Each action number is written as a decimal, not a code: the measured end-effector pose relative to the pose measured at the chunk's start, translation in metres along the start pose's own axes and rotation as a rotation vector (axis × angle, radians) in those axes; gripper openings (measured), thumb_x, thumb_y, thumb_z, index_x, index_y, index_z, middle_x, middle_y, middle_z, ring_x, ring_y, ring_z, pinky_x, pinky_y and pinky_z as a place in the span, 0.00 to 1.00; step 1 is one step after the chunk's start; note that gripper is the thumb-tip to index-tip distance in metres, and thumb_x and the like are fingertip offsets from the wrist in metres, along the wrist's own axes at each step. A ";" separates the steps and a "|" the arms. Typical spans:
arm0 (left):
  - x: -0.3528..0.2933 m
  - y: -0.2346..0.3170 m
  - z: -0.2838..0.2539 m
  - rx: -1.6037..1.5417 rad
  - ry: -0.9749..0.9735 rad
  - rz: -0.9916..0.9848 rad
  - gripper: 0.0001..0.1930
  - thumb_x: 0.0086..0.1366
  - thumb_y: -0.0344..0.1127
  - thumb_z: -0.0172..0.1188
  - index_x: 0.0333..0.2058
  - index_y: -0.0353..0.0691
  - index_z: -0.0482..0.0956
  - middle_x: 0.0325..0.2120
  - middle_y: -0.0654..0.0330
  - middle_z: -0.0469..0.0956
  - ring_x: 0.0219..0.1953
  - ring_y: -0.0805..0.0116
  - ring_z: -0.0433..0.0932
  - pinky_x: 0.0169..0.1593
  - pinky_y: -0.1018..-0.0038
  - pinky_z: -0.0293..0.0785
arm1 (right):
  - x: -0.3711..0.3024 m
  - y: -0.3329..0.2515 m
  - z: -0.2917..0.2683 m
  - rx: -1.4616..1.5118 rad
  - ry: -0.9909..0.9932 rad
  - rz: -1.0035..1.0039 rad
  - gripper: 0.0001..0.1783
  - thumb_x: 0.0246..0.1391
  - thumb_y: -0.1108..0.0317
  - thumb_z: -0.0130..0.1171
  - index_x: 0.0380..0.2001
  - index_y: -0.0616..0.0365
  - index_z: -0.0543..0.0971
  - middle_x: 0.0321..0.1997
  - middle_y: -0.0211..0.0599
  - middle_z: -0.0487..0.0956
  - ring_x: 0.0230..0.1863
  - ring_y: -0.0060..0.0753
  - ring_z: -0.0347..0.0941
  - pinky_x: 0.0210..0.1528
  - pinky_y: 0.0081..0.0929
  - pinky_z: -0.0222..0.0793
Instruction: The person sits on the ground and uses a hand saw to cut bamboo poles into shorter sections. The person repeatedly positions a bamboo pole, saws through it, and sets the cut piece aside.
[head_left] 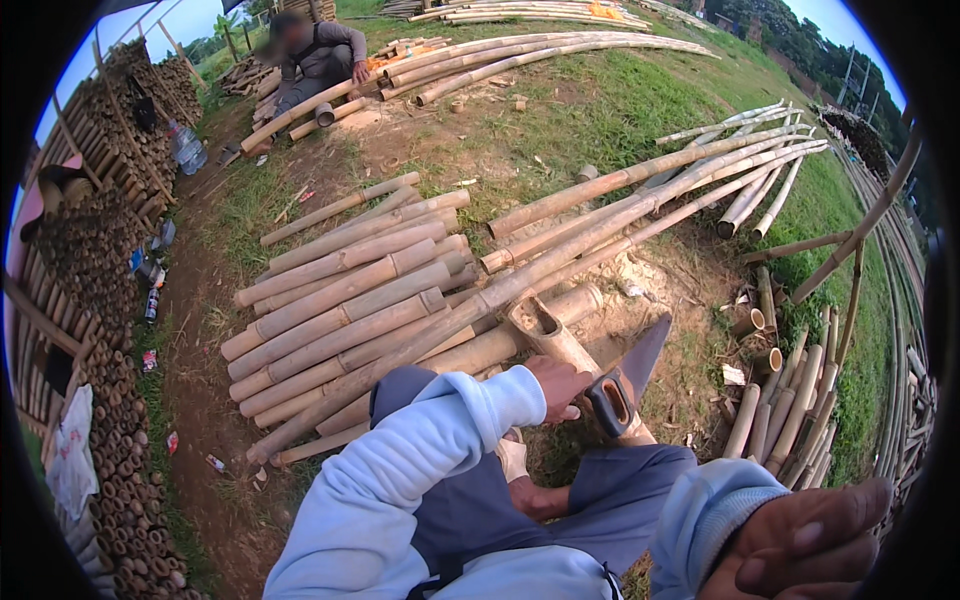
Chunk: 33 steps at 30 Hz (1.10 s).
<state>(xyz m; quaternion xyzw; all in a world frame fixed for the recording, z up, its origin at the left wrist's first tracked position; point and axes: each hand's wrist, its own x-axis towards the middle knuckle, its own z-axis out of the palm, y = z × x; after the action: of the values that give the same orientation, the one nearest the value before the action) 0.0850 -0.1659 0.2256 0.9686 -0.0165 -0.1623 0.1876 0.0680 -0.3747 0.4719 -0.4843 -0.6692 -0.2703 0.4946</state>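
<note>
My left hand (557, 388) is closed around the side of a short bamboo pole (575, 352) that runs between my knees. The pole's far end has an oblong opening cut into it. Right beside my fingers, the dark, orange-edged handle of a handsaw (612, 402) rests over the pole. Its blade (645, 352) points away and to the right. At the lower right, raised close to the camera and apart from the saw, my right hand (805, 540) has bent fingers pressed together. Whatever may be inside them is hidden.
Cut bamboo lengths (345, 310) are piled on my left, with long poles (640, 205) stretching far right. Upright bamboo pieces (790, 410) stand at right. A person (320, 60) crouches by more poles at far left. Stacked bamboo (130, 520) lines the left edge.
</note>
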 end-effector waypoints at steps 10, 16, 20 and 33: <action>-0.008 -0.009 0.001 -0.006 -0.015 -0.019 0.29 0.63 0.49 0.63 0.59 0.43 0.70 0.49 0.51 0.79 0.53 0.49 0.78 0.55 0.55 0.74 | 0.002 -0.011 0.005 -0.020 -0.011 -0.025 0.12 0.66 0.58 0.49 0.45 0.54 0.71 0.32 0.37 0.78 0.25 0.32 0.72 0.38 0.47 0.73; -0.023 -0.014 -0.002 -0.003 -0.009 -0.047 0.29 0.63 0.49 0.63 0.59 0.44 0.70 0.48 0.51 0.79 0.51 0.48 0.79 0.53 0.55 0.75 | 0.007 -0.019 0.011 -0.057 -0.033 -0.077 0.12 0.66 0.59 0.50 0.45 0.54 0.72 0.32 0.37 0.78 0.25 0.31 0.72 0.38 0.47 0.73; -0.030 -0.021 -0.001 -0.006 0.009 -0.077 0.29 0.63 0.50 0.63 0.59 0.45 0.71 0.47 0.51 0.79 0.51 0.48 0.79 0.53 0.55 0.75 | 0.011 -0.028 0.009 -0.075 -0.046 -0.102 0.12 0.65 0.59 0.51 0.45 0.53 0.72 0.32 0.37 0.78 0.25 0.31 0.73 0.38 0.47 0.73; -0.034 -0.016 -0.004 0.019 0.054 -0.051 0.28 0.64 0.51 0.62 0.59 0.45 0.69 0.45 0.51 0.79 0.49 0.49 0.80 0.52 0.56 0.76 | 0.000 -0.001 0.015 -0.194 -0.143 -0.042 0.11 0.65 0.60 0.53 0.46 0.53 0.73 0.31 0.36 0.79 0.26 0.30 0.74 0.39 0.48 0.74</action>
<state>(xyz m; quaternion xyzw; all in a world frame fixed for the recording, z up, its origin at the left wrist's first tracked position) 0.0539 -0.1464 0.2338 0.9745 0.0116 -0.1404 0.1749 0.0609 -0.3625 0.4663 -0.5336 -0.6837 -0.3087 0.3905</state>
